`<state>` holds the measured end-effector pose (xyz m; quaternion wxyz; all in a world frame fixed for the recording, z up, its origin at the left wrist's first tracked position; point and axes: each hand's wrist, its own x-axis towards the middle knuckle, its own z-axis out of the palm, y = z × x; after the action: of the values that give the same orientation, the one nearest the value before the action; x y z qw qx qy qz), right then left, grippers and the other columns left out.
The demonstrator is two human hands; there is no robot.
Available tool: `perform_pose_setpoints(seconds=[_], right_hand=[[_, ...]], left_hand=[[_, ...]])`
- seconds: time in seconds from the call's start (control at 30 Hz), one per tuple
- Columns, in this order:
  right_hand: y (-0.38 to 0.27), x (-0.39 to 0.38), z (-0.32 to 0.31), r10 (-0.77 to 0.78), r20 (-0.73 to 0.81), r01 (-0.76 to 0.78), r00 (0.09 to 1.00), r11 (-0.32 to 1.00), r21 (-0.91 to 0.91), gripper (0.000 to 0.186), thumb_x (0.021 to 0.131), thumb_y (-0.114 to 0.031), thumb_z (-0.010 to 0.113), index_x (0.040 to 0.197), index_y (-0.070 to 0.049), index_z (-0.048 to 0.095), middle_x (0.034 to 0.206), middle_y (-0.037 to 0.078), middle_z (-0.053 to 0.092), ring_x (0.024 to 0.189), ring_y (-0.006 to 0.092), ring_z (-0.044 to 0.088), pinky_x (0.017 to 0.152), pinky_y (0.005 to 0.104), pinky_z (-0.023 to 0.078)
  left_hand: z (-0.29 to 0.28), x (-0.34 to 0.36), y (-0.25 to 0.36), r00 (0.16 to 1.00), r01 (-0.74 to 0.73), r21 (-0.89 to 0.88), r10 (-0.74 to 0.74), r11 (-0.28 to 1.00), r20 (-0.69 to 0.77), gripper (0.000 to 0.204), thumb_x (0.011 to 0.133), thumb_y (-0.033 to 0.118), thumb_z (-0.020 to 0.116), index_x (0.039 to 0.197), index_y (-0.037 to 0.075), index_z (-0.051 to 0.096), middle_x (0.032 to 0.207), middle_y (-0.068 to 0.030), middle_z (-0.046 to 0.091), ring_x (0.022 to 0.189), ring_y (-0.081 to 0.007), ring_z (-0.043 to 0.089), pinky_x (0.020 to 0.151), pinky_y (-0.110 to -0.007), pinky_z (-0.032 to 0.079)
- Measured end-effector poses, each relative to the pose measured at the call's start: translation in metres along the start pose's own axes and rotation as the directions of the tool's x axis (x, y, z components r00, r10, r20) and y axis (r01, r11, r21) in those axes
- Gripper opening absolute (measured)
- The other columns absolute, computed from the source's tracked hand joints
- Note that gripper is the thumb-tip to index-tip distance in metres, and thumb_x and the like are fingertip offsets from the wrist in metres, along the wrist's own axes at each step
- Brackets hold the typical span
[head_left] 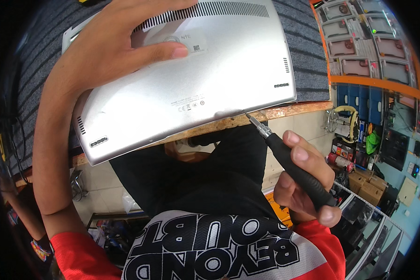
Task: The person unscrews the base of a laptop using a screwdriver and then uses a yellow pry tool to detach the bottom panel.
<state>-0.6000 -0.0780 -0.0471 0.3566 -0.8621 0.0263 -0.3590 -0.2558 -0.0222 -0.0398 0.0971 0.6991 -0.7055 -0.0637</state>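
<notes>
A silver laptop [228, 60] lies bottom side up, its near edge jutting slightly past the wooden table edge. Across its upper left part rests my left hand [126, 42], thumb stretched out flat on the casing; the other fingertips run out of the picture at the top. My right hand [308, 182] grips a screwdriver [294, 163] with a black handle and a metal shaft. Its tip meets the laptop's near edge, right of the middle. Whether the tip sits in a screw or a seam, I cannot tell.
Grey ribbed matting [308, 51] covers the table, whose bare wooden edge [284, 112] faces me. At the right stand a display case [373, 42] with packaged phone cases, and cardboard boxes [366, 184] below. Dark cables [18, 140] hang at the left. Another person's arm [25, 214] shows at lower left.
</notes>
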Motion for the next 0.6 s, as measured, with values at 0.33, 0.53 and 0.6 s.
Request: perform_pose_setpoints(seconds=[0.33,0.53,0.6], right_hand=[[-0.068,0.044,-0.015,0.421,-0.029,-0.325,0.906,0.653,-0.684,0.031,0.085,-0.013,0.086,0.106,-0.003,0.065,0.097,0.015,0.072,0.080,0.0284,0.069,0.067,0.0354,0.053],[-0.091,0.064,-0.008,0.475,0.168,-0.208,0.864,0.639,-0.740,0.032,0.090,-0.004,0.077,0.120,-0.001,0.066,0.101,0.017,0.063,0.086,0.0282,0.064,0.074,0.0353,0.051],[-0.096,0.067,-0.005,0.467,0.212,-0.143,0.859,0.616,-0.775,0.034,0.091,-0.002,0.074,0.123,-0.002,0.065,0.106,0.018,0.061,0.089,0.0292,0.063,0.078,0.0370,0.051]], left_hand=[[0.009,-0.002,-0.016,0.987,-0.123,-0.088,0.113,0.988,-0.112,0.078,0.094,0.060,0.066,0.148,0.006,0.056,0.160,-0.0347,0.033,0.149,-0.0481,0.032,0.123,-0.052,0.029],[0.020,-0.001,-0.028,0.968,-0.208,-0.162,0.179,0.965,-0.178,0.076,0.096,0.059,0.063,0.148,0.004,0.055,0.159,-0.0350,0.034,0.148,-0.0477,0.034,0.123,-0.051,0.029],[0.022,-0.002,-0.030,0.965,-0.206,-0.143,0.177,0.968,-0.192,0.076,0.096,0.059,0.062,0.147,0.003,0.055,0.158,-0.0354,0.036,0.147,-0.0480,0.035,0.123,-0.050,0.030]])
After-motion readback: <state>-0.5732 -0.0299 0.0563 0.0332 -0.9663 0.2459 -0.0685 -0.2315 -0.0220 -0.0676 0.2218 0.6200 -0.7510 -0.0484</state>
